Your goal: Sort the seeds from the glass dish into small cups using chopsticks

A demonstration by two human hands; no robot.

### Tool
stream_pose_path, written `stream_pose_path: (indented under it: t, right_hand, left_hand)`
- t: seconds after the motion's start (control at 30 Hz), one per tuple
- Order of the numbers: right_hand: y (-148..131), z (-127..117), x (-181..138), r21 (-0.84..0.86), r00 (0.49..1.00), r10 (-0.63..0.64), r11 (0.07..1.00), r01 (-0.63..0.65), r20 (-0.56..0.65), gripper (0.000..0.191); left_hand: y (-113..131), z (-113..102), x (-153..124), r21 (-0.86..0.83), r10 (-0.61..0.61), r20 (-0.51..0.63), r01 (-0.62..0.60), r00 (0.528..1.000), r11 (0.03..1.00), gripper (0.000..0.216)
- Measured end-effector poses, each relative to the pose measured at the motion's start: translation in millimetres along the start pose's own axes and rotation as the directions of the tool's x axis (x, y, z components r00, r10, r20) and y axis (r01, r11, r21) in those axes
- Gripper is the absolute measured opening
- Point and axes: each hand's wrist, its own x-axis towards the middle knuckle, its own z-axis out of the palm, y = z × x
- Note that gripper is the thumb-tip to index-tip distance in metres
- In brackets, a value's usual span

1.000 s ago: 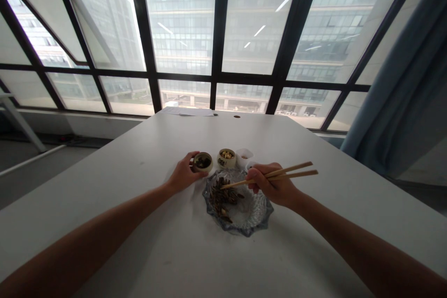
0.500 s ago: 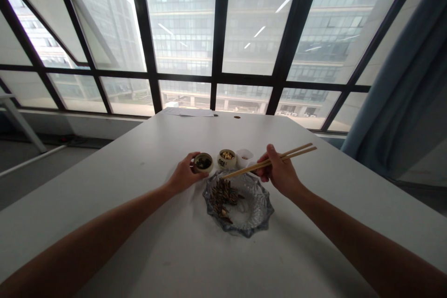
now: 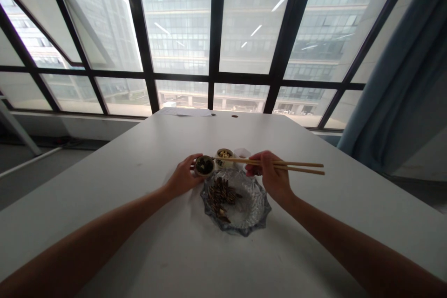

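Note:
My left hand point(image 3: 184, 173) is closed around a small cup point(image 3: 204, 166) with dark, leafy-looking bits inside, tilted a little toward me. Wooden chopsticks point(image 3: 293, 166) are gripped in my right hand point(image 3: 270, 174), their tips pointing left at the cup's rim; a tiny dark bit seems to be at the tips. Just below both hands stands a scalloped clear glass bowl point(image 3: 256, 216). Brown striped seeds, which look like sunflower seeds point(image 3: 221, 193), are heaped in its left half. Behind the chopsticks is a second small cup point(image 3: 224, 154) with pale yellowish pieces.
A white cup point(image 3: 241, 152) stands right of the yellowish-filled one, partly hidden by my right hand. Papers point(image 3: 186, 111) lie at the far edge of the white table point(image 3: 139, 233), near two small round spots. Windows rise beyond it, and a blue curtain point(image 3: 384, 79) hangs at right.
The chopstick tips have moved from over the glass bowl up and left to the held cup, and the chopsticks now lie nearly level. The held cup tips slightly more toward me.

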Motion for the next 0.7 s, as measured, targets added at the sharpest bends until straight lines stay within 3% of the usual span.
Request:
stream_pose_path:
  t: [0.1, 0.17, 0.43, 0.57, 0.7]
  right_hand:
    - [-1, 3, -6, -0.19, 0.954, -0.046, 0.976, 0.107, 0.297, 0.045]
    - [-1, 3, -8, -0.273, 0.926, -0.057, 0.947, 0.169, 0.374, 0.04]
    - [-7, -9, -3, -0.162, 0.992, -0.043, 0.985, 0.062, 0.117, 0.055]
    - [-9, -10, -4, -0.267, 0.974, -0.007, 0.961, 0.07, 0.227, 0.053]
    - [-11, -8, -7, -0.374, 0.906, -0.036, 0.903, 0.21, 0.421, 0.051]
  left_hand:
    - [1, 0, 0, -0.004, 0.001, 0.013, -0.001, 1.0, 1.0, 0.063]
    - [1, 0, 0, -0.011, -0.001, 0.023, 0.001, 1.0, 1.0, 0.063]
    - [-2, 1, 0, -0.018, -0.056, 0.012, 0.056, 0.998, 0.998, 0.067]
    - [-5, 1, 0, -0.01, -0.064, 0.01, 0.065, 0.998, 0.998, 0.068]
    - [-6, 1, 0, -0.01, -0.064, 0.011, 0.065, 0.998, 0.998, 0.068]
